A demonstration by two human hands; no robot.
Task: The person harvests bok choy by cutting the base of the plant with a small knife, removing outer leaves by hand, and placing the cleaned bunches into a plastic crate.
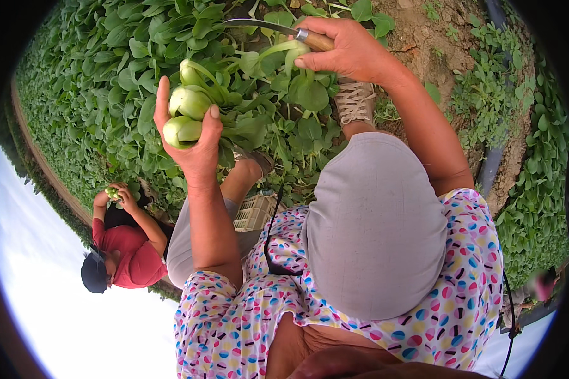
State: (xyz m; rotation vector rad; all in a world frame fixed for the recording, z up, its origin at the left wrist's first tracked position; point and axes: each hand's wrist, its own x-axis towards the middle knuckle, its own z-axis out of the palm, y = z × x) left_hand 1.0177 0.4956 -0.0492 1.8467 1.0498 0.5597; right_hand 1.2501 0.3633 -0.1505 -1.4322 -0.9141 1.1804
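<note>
Several heads of green bok choy (189, 102) sit in my left hand (194, 147), their pale bases towards the fingers and the leaves pointing right. My right hand (346, 49) grips the wooden handle of a curved knife (315, 40), its blade reaching left over the leaves. Between the thumb and fingers of that same hand is another, smaller bok choy (298, 51), its leaves hanging down. Growing bok choy plants (123, 61) stand close together beyond my left hand, and loose leaves lie below the knife.
A plastic crate (253, 212) stands near my legs. One laced shoe (355, 102) is just below my right hand. A co-worker in a red top (128, 256) holds greens at the lower left. A dark hose (492, 170) runs along bare soil (415, 42) on the right.
</note>
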